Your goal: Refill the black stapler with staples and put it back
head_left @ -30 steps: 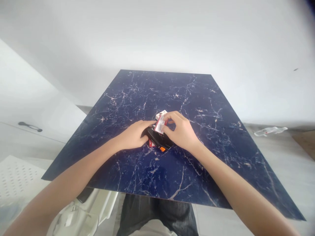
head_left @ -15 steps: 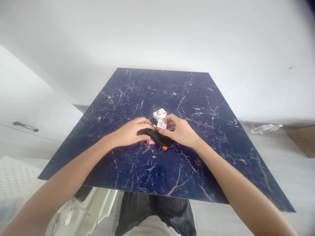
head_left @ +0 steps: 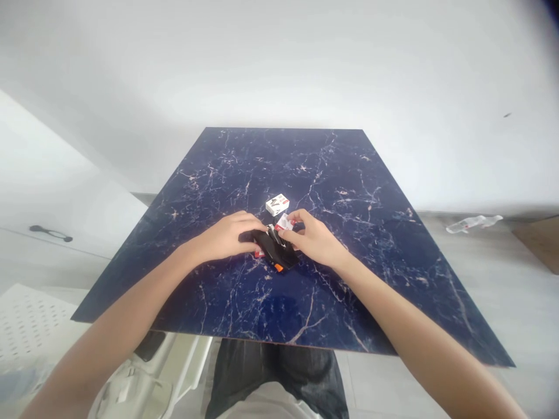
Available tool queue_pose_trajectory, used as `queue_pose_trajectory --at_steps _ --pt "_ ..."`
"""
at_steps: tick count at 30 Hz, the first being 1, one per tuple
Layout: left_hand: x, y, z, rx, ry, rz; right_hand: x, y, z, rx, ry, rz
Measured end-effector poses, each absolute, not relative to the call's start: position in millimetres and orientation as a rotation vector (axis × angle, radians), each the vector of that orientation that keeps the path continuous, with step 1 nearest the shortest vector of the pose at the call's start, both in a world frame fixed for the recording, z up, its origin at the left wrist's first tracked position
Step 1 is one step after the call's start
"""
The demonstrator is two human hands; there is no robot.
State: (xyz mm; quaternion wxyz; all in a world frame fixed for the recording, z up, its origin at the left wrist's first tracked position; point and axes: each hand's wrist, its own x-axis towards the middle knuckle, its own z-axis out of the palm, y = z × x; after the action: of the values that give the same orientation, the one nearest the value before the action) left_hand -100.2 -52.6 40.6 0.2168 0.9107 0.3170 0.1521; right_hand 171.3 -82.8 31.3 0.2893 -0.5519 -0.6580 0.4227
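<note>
A black stapler (head_left: 275, 250) with an orange piece at its near end lies on the dark blue marbled table (head_left: 244, 314). Its upper part is raised, and a metal strip shows inside. My left hand (head_left: 231, 233) is closed round the stapler's left side. Between the thumb and fingers of my right hand (head_left: 312, 235) is a small red-and-white packet (head_left: 285, 223), held over the stapler's far right part. Just beyond stands a white box (head_left: 277, 204) with dark printing. Partly covered by my left fingers is another red-and-white piece (head_left: 259, 254), its kind unclear.
White plastic furniture (head_left: 174, 372) and a dark flat object (head_left: 149, 345) are below the table's near left edge. On the floor to the right lie a clear plastic bottle (head_left: 471, 224) and a brown carton (head_left: 539, 241). A white wall rises behind the table.
The stapler has turned and now shows its metal strip. My right hand has shifted slightly left and down with the packet. The whole view has moved a little.
</note>
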Motion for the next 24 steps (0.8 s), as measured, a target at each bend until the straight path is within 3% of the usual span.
queue_pose_trajectory --at_steps 12,18,20,24 --pt "-70 -26 36 2.225 0.928 0.613 178 -80 38 -1.526 -1.693 1.093" --pt "-50 -26 31 2.189 0.891 0.632 190 -67 31 -1.340 -1.484 1.442" --pt "-53 -27 33 2.201 0.895 0.652 193 -67 34 -1.372 -1.549 1.297" --pt "-76 -27 36 2.174 0.937 0.802 188 -71 52 -1.308 -1.864 0.583"
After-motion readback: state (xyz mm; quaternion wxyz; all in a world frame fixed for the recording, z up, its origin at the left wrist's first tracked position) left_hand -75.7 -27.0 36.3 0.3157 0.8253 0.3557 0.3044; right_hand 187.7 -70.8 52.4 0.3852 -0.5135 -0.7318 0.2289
